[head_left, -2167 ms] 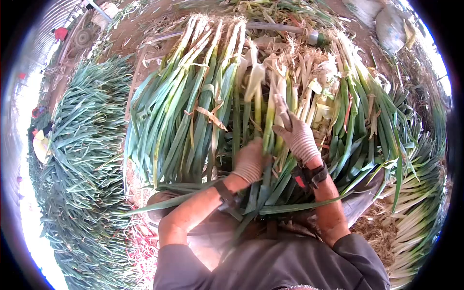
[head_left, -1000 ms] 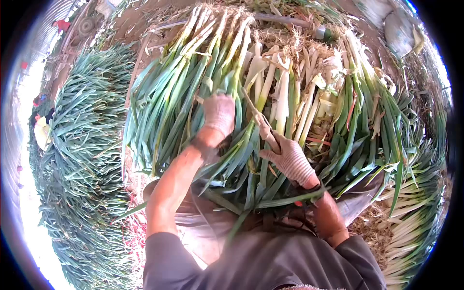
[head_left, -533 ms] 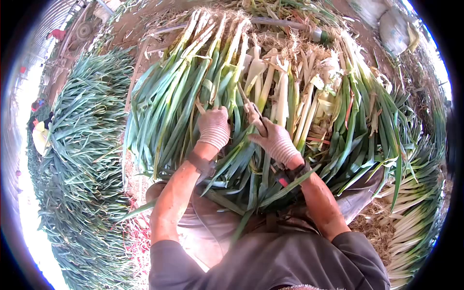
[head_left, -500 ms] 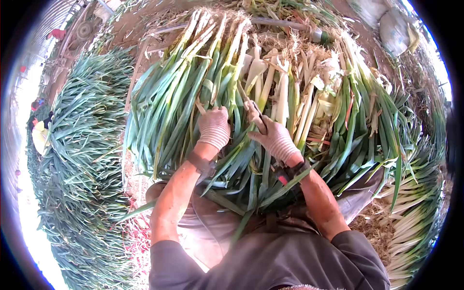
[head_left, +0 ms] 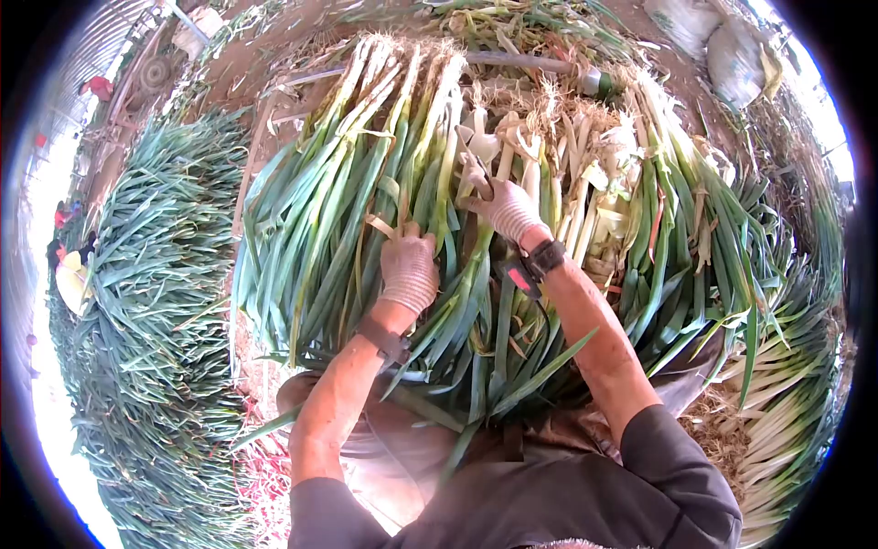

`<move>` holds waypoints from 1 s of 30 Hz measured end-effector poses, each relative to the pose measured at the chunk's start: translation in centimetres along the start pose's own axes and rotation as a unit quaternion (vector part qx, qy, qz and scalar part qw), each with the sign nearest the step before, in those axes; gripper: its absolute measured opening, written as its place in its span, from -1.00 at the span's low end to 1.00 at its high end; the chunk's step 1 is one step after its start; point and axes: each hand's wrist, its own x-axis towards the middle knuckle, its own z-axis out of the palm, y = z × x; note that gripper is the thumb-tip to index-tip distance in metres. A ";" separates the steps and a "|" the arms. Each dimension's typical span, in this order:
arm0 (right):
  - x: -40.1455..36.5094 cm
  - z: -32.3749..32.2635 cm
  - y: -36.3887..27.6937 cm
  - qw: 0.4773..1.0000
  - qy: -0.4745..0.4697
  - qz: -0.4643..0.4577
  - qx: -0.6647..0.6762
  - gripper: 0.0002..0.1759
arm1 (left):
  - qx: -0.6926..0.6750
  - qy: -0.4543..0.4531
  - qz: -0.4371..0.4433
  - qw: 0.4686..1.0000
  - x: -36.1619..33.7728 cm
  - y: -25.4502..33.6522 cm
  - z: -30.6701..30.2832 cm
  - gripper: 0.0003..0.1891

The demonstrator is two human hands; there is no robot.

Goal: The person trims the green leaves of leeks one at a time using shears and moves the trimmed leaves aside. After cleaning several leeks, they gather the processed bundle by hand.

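My left hand (head_left: 409, 268), in a striped, pale glove, is closed around green onion leaves at the middle of the pile. A tan strip of dry leaf (head_left: 380, 225) sticks out beside its fingers. My right hand (head_left: 508, 210), gloved too, grips a thin, dark, knife-like tool (head_left: 479, 168); its exact kind is hard to make out. The tool lies over the pale stalks, pointing toward the root ends. Green onions (head_left: 352, 165) spread in front of me, roots away and leaves toward my lap. Peeled whitish stalks (head_left: 532, 178) lie near my right hand.
A long bank of green onions (head_left: 165, 348) stands on the left. More, with white stalks (head_left: 777, 430), lie at the lower right. A pale pole (head_left: 521, 61) runs behind the root ends. Filled sacks (head_left: 734, 64) sit at the far right, and a small black-and-red device (head_left: 521, 277) hangs by my right wrist.
My right hand and its tool have moved away from my body, up toward the root ends. The left hand stays closed in nearly the same place. The view has shifted slightly.
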 end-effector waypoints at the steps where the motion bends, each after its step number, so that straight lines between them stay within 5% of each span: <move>1: 0.9 0.1 0.2 1.000 0.018 -0.014 -0.008 -0.37 | -0.008 0.003 -0.004 1.000 0.1 0.2 -0.2 -0.74; 9: 8.0 -0.1 1.5 1.000 0.008 0.003 0.012 -0.27 | -0.092 -0.010 0.064 0.994 0.5 -0.6 2.3 -0.73; 12: 9.4 -0.6 2.2 0.998 -0.018 0.026 0.059 -0.22 | -0.167 -0.115 0.042 0.978 1.0 0.2 2.1 -0.77; 14: 7.1 -3.2 0.1 0.992 -0.036 0.101 0.069 -0.19 | -0.228 -0.157 0.041 0.960 1.0 0.5 2.9 -0.78; 17: 3.9 -2.5 1.2 0.997 -0.040 0.054 0.027 -0.30 | -0.288 -0.178 0.068 0.938 0.0 1.9 3.5 -0.81; 18: 0.9 -4.3 -0.9 0.987 -0.091 0.094 0.089 -0.42 | -0.264 -0.183 0.102 0.941 -0.8 3.0 3.9 -0.77; 22: -6.4 -2.6 -1.0 0.991 -0.099 0.003 0.085 -0.52 | -0.141 -0.284 0.156 0.935 -3.7 7.0 2.1 -0.66; 25: -7.8 -1.3 0.3 0.990 -0.075 0.019 0.114 -0.51 | -0.258 -0.238 0.174 0.920 -3.8 5.1 1.1 -0.60; 27: -8.4 -1.6 0.0 0.992 -0.076 0.015 0.104 -0.51 | -0.122 -0.379 0.176 0.900 -1.5 3.7 -1.0 -0.59; 28: -8.7 -1.7 -0.2 0.990 -0.101 0.011 0.102 -0.50 | -0.112 -0.402 0.109 0.902 0.1 2.9 -2.7 -0.63; 30: -9.0 -2.1 -1.0 0.988 -0.119 0.001 0.099 -0.49 | -0.161 -0.181 -0.075 0.967 2.5 0.0 -2.3 -0.70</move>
